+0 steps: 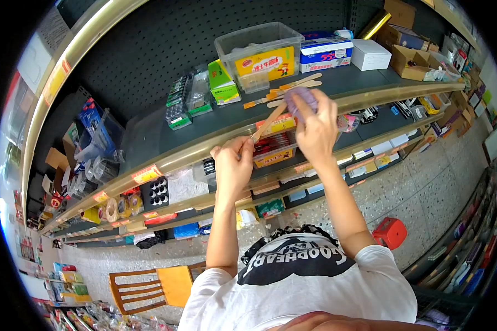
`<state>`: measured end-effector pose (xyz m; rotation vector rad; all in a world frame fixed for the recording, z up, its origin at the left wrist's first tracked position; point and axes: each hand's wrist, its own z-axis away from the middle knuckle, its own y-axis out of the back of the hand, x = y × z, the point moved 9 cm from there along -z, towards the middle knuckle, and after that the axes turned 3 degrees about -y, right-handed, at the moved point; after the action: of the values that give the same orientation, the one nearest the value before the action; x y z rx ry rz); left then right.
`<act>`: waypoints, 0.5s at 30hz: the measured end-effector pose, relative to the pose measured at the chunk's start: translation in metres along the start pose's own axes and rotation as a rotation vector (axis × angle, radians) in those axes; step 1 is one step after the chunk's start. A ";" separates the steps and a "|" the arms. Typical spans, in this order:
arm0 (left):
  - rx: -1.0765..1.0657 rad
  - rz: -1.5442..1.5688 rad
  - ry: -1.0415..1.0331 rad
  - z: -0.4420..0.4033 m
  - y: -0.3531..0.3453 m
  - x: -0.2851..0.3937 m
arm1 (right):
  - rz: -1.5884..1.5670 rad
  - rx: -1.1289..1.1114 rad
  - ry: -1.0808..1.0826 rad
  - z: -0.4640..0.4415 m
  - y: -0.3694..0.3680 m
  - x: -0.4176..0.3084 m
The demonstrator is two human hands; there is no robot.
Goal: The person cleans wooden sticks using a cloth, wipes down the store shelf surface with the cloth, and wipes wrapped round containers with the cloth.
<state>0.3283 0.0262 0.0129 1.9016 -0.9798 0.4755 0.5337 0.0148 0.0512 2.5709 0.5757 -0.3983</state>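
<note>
My left hand (233, 164) is closed on one end of what looks like a paintbrush (270, 122), with its flat wooden handle slanting up to the right. Its bristles do not show. Bunched in my right hand (316, 129) is a purple cloth (302, 102), held against the handle's upper end. Just behind, on the shelf top (149, 129), lie several wooden-handled paintbrushes (287, 91) with orange parts. Beneath my hands, a clear bin (274, 157) on the lower shelf holds red and black items.
A clear plastic box (259, 55) stands at the back of the shelf, beside a green box (222, 83), a blue-and-white box (326, 52) and a white box (371, 54). On the floor are a red stool (390, 233) and a wooden chair (174, 286).
</note>
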 end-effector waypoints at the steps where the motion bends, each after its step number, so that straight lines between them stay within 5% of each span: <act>1: -0.010 -0.007 0.014 -0.001 0.000 0.000 | 0.001 -0.006 -0.049 -0.004 0.003 0.007; 9: 0.006 -0.054 -0.029 -0.002 -0.001 0.006 | -0.217 -0.082 0.265 0.040 0.004 -0.050; 15: 0.015 -0.121 -0.065 0.001 -0.001 0.007 | -0.146 -0.115 0.189 0.032 -0.006 -0.044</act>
<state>0.3331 0.0226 0.0170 1.9874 -0.8989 0.3534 0.4875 -0.0110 0.0383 2.4796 0.8330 -0.1650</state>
